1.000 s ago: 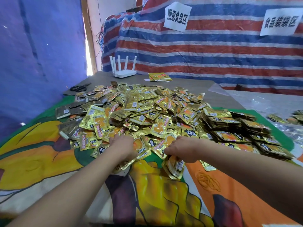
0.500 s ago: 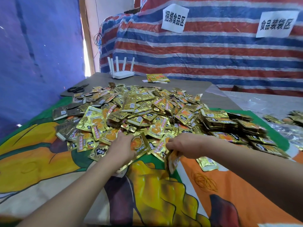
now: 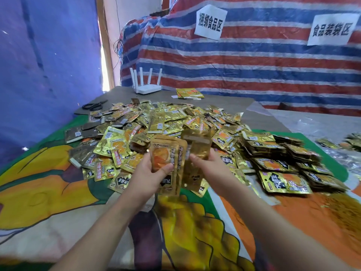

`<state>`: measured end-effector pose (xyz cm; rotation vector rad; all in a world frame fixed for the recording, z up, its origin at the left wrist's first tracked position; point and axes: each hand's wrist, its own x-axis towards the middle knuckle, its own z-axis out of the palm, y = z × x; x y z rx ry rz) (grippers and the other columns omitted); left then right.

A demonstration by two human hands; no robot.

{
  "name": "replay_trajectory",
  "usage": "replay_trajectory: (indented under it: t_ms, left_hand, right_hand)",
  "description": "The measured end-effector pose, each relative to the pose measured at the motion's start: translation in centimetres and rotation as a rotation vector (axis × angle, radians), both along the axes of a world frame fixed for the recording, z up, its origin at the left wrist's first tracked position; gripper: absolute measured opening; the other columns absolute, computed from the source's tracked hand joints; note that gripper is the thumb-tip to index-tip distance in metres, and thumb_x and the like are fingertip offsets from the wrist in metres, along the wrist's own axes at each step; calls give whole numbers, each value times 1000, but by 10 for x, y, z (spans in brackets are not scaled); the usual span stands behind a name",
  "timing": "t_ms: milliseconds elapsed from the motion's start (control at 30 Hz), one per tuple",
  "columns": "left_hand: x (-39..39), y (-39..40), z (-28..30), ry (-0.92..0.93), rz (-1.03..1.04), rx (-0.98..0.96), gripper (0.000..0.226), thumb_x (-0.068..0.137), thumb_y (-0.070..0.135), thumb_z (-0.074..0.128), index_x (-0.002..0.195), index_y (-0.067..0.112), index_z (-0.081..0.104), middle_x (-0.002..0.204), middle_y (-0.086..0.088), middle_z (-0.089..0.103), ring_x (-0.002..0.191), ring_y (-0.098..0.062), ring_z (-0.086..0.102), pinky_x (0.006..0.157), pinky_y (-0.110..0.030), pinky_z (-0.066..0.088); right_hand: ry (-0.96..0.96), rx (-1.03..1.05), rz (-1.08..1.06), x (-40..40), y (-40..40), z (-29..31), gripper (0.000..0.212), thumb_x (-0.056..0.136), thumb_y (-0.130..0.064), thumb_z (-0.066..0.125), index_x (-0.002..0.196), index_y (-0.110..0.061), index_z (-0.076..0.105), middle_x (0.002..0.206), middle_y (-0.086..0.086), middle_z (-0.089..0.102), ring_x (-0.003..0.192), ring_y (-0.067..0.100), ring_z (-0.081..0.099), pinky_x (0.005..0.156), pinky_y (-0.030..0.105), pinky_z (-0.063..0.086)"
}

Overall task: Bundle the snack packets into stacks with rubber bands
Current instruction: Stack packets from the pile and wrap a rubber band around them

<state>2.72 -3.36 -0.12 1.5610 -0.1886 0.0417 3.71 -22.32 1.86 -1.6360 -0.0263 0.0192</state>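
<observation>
While the motion is blurring them, the held packets point(image 3: 170, 153) are standing upright in the middle of the frame, long sides running up and down, above the near edge of the loose pile point(image 3: 156, 126). The left hand point(image 3: 148, 173) is gripping the front packet, thumb curled over its orange picture. The right hand point(image 3: 207, 167) is holding a gold packet just beside it; its fingers are hiding behind the foil, so their shape is hard to see. Bundled stacks point(image 3: 289, 163) are sitting at the right on the surface point(image 3: 58, 192). Rubber bands point(image 3: 338, 204) are looking like a smeared patch at lower right.
</observation>
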Motion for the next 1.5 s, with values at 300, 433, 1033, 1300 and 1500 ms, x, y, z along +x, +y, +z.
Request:
replay_trajectory:
  t_ms: [300, 433, 1033, 1300, 1500]
  left_hand:
    - [-22, -21, -47, -12, 114, 101, 65, 85, 20, 75, 129, 45, 34, 110, 19, 66, 96, 8, 64, 78, -13, 50]
    - [-32, -23, -61, -8, 44, 207, 76, 88, 7, 66, 122, 68, 35, 111, 27, 62, 104, 11, 59, 82, -9, 50]
    - [-36, -17, -71, 35, -110, 212, 49, 86, 7, 72, 114, 41, 48, 105, 18, 68, 97, 14, 61, 76, -3, 46]
    - [-35, -18, -75, 77, -113, 135, 46, 82, 14, 78, 112, 37, 52, 103, 29, 68, 96, 6, 65, 80, -13, 50]
    - [-32, -19, -77, 104, -107, 116, 45, 82, 16, 78, 108, 41, 52, 100, 32, 68, 93, 8, 65, 82, -20, 49]
  right_hand:
    - [-112, 47, -62, -38, 35, -51, 56, 75, -72, 63, 119, -38, 60, 116, -10, 71, 110, 8, 67, 95, 35, 54]
    - [-178, -45, -115, -50, 36, -67, 48, 72, -48, 78, 115, -42, 59, 110, -15, 71, 102, 5, 69, 85, 26, 57]
    - [-112, -93, -92, -73, 35, -84, 49, 82, -40, 63, 129, -42, 49, 120, -21, 63, 112, -6, 58, 93, 16, 47]
    - [-189, -466, -336, -70, -30, -62, 14, 96, -44, 53, 103, -33, 59, 102, -15, 58, 97, -4, 55, 81, 10, 42]
    - [86, -1199, -206, -63, -104, -43, 11, 92, -19, 65, 102, -23, 69, 98, -6, 56, 97, 17, 56, 79, 29, 43]
